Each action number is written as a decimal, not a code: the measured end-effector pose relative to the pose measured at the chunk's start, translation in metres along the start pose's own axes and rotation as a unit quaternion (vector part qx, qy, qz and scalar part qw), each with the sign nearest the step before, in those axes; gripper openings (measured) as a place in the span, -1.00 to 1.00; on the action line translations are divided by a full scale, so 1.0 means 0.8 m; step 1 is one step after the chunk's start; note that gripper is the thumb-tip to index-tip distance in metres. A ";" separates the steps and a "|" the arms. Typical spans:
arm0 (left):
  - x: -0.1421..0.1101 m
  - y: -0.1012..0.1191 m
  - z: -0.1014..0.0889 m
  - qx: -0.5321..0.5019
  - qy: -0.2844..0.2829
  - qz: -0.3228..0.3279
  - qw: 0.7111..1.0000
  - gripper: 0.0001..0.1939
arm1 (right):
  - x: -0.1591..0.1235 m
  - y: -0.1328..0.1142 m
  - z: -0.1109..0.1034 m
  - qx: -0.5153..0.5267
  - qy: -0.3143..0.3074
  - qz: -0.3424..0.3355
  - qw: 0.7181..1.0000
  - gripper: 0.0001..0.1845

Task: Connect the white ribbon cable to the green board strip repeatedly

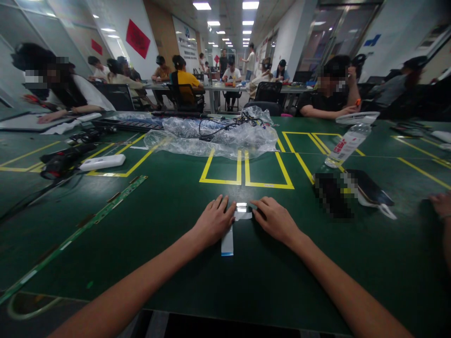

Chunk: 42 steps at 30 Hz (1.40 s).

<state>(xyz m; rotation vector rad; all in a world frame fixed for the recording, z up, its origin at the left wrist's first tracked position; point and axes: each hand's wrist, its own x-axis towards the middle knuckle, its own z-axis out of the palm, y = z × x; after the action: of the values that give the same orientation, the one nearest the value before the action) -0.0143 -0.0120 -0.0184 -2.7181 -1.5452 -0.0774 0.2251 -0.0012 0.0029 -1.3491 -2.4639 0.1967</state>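
Observation:
Between my hands a white flat ribbon cable (228, 244) lies on the green table, bent so that one part runs crosswise and a tail with a blue tip points toward me. A shiny strip reflects light on its crosswise part. My left hand (215, 220) rests over the bend, thumb and forefinger closed on the left side of the cable. At the cable's right end, my right hand (275, 218) has thumb and forefinger on the edge, the other fingers curled. The fingers partly hide the cable.
A long green circuit board strip (102, 213) lies to the left, near a white device (103, 162) and black cables. Ahead are yellow tape outlines (268, 185) and clear plastic wrap (218, 136). A water bottle (348, 144) and phone (369, 188) stand right, near another person's hand (441, 204).

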 end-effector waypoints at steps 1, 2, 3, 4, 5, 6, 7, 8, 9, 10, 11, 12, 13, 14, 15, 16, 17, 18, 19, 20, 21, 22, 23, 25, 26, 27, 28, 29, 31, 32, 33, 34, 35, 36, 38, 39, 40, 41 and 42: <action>0.000 0.001 0.000 -0.005 0.003 0.000 1.000 -0.45 | 0.000 0.000 0.001 -0.014 0.004 -0.011 1.000 -0.63; 0.000 0.001 0.001 -0.012 0.005 0.001 1.000 -0.45 | -0.001 -0.001 0.002 -0.027 0.004 -0.021 0.999 -0.63; -0.002 0.000 0.001 -0.020 0.007 0.003 1.000 -0.45 | -0.002 -0.002 0.002 -0.039 0.001 -0.029 0.999 -0.64; -0.004 -0.002 0.000 -0.029 0.010 0.004 1.000 -0.45 | -0.002 -0.003 0.003 -0.049 -0.003 -0.035 0.998 -0.64; -0.006 -0.004 0.001 -0.036 0.013 0.004 0.999 -0.45 | -0.004 -0.004 0.003 -0.059 -0.009 -0.039 0.997 -0.64; -0.007 -0.005 0.001 -0.042 0.016 0.003 0.999 -0.45 | -0.005 -0.006 0.003 -0.067 -0.015 -0.041 0.997 -0.63; -0.009 -0.007 0.001 -0.046 0.019 0.001 0.999 -0.46 | -0.006 -0.009 0.003 -0.075 -0.021 -0.040 0.996 -0.62; -0.009 -0.008 0.002 -0.049 0.021 0.001 0.999 -0.46 | -0.007 -0.011 0.002 -0.083 -0.027 -0.039 0.995 -0.59; -0.009 -0.009 0.003 -0.051 0.023 0.001 0.998 -0.46 | -0.008 -0.014 0.002 -0.087 -0.031 -0.036 0.995 -0.55; -0.009 -0.009 0.003 -0.053 0.025 0.002 0.998 -0.46 | -0.009 -0.016 0.002 -0.088 -0.034 -0.036 0.995 -0.53; -0.009 -0.009 0.004 -0.055 0.026 0.003 0.998 -0.46 | -0.010 -0.018 0.002 -0.087 -0.037 -0.036 0.995 -0.52; -0.009 -0.010 0.004 -0.057 0.027 0.003 0.998 -0.46 | -0.010 -0.020 0.002 -0.084 -0.039 -0.037 0.995 -0.52; -0.009 -0.010 0.003 -0.058 0.027 0.004 0.998 -0.46 | -0.011 -0.021 0.002 -0.080 -0.041 -0.038 0.995 -0.52; -0.009 -0.011 0.003 -0.059 0.027 0.005 0.998 -0.46 | -0.011 -0.022 0.002 -0.074 -0.043 -0.039 0.996 -0.53; -0.010 -0.011 0.002 -0.059 0.027 0.006 0.998 -0.46 | -0.011 -0.023 0.002 -0.069 -0.046 -0.039 0.996 -0.54; -0.010 -0.012 0.001 -0.059 0.025 0.008 0.998 -0.46 | -0.011 -0.023 0.002 -0.065 -0.050 -0.038 0.996 -0.55; -0.010 -0.012 0.000 -0.059 0.023 0.011 0.998 -0.46 | -0.011 -0.023 0.003 -0.061 -0.053 -0.037 0.996 -0.55; -0.011 -0.013 -0.002 -0.059 0.021 0.013 0.998 -0.46 | -0.011 -0.023 0.004 -0.059 -0.056 -0.037 0.996 -0.54; -0.011 -0.014 -0.002 -0.058 0.019 0.014 0.998 -0.46 | -0.011 -0.023 0.005 -0.057 -0.058 -0.036 0.996 -0.53; -0.011 -0.014 -0.003 -0.057 0.017 0.014 0.998 -0.46 | -0.011 -0.024 0.006 -0.056 -0.058 -0.035 0.996 -0.52; -0.011 -0.015 -0.004 -0.057 0.015 0.014 0.998 -0.46 | -0.011 -0.024 0.007 -0.056 -0.059 -0.033 0.996 -0.50; -0.011 -0.015 -0.004 -0.057 0.014 0.014 0.998 -0.46 | -0.012 -0.025 0.008 -0.057 -0.059 -0.031 0.996 -0.48; -0.011 -0.016 -0.005 -0.057 0.013 0.015 0.998 -0.45 | -0.012 -0.025 0.009 -0.058 -0.061 -0.029 0.996 -0.47; -0.012 -0.016 -0.006 -0.056 0.011 0.020 0.998 -0.45 | -0.012 -0.025 0.009 -0.060 -0.064 -0.025 0.996 -0.46; -0.013 -0.016 -0.006 -0.054 0.010 0.023 0.998 -0.45 | -0.012 -0.025 0.009 -0.060 -0.067 -0.023 0.996 -0.47; -0.013 -0.016 -0.007 -0.051 0.007 0.026 0.998 -0.45 | -0.012 -0.025 0.008 -0.059 -0.069 -0.022 0.996 -0.47; -0.013 -0.018 -0.007 -0.048 0.004 0.025 0.999 -0.44 | -0.012 -0.025 0.007 -0.057 -0.072 -0.021 0.996 -0.47; -0.013 -0.019 -0.008 -0.045 0.000 0.020 0.999 -0.43 | -0.012 -0.025 0.006 -0.054 -0.075 -0.020 0.996 -0.47; -0.012 -0.028 -0.011 -0.034 -0.009 -0.009 0.999 -0.41 | -0.012 -0.024 0.003 -0.049 -0.083 -0.019 0.995 -0.46; -0.011 -0.035 -0.013 -0.027 -0.014 -0.033 0.999 -0.40 | -0.012 -0.024 0.001 -0.047 -0.087 -0.018 0.995 -0.45; -0.011 -0.044 -0.016 -0.018 -0.022 -0.062 0.998 -0.40 | -0.012 -0.023 0.000 -0.045 -0.091 -0.017 0.995 -0.44; -0.011 -0.056 -0.019 -0.008 -0.033 -0.094 0.995 -0.39 | -0.013 -0.023 -0.001 -0.042 -0.095 -0.017 0.994 -0.43; -0.013 -0.070 -0.023 0.001 -0.047 -0.127 0.991 -0.38 | -0.013 -0.023 -0.002 -0.040 -0.097 -0.018 0.994 -0.43; -0.017 -0.086 -0.028 0.009 -0.064 -0.160 0.985 -0.37 | -0.013 -0.022 -0.003 -0.038 -0.100 -0.018 0.994 -0.43; -0.032 -0.122 -0.036 0.019 -0.090 -0.222 0.971 -0.33 | -0.013 -0.020 -0.004 -0.036 -0.105 -0.020 0.994 -0.42; -0.044 -0.142 -0.040 0.021 -0.094 -0.249 0.964 -0.32 | -0.013 -0.019 -0.004 -0.036 -0.106 -0.019 0.993 -0.41; -0.059 -0.161 -0.042 0.024 -0.089 -0.275 0.957 -0.30 | -0.013 -0.018 -0.003 -0.035 -0.108 -0.019 0.993 -0.41; -0.077 -0.181 -0.043 0.025 -0.078 -0.302 0.950 -0.28 | -0.013 -0.017 -0.003 -0.033 -0.109 -0.018 0.993 -0.40; -0.097 -0.200 -0.041 0.027 -0.063 -0.329 0.942 -0.26 | -0.013 -0.016 -0.002 -0.031 -0.110 -0.018 0.993 -0.40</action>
<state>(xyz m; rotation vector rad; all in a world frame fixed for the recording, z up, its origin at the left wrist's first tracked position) -0.1923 0.0018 0.0088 -2.0780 -2.3770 0.1346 0.2210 -0.0167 0.0058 -1.3728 -2.6944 0.2768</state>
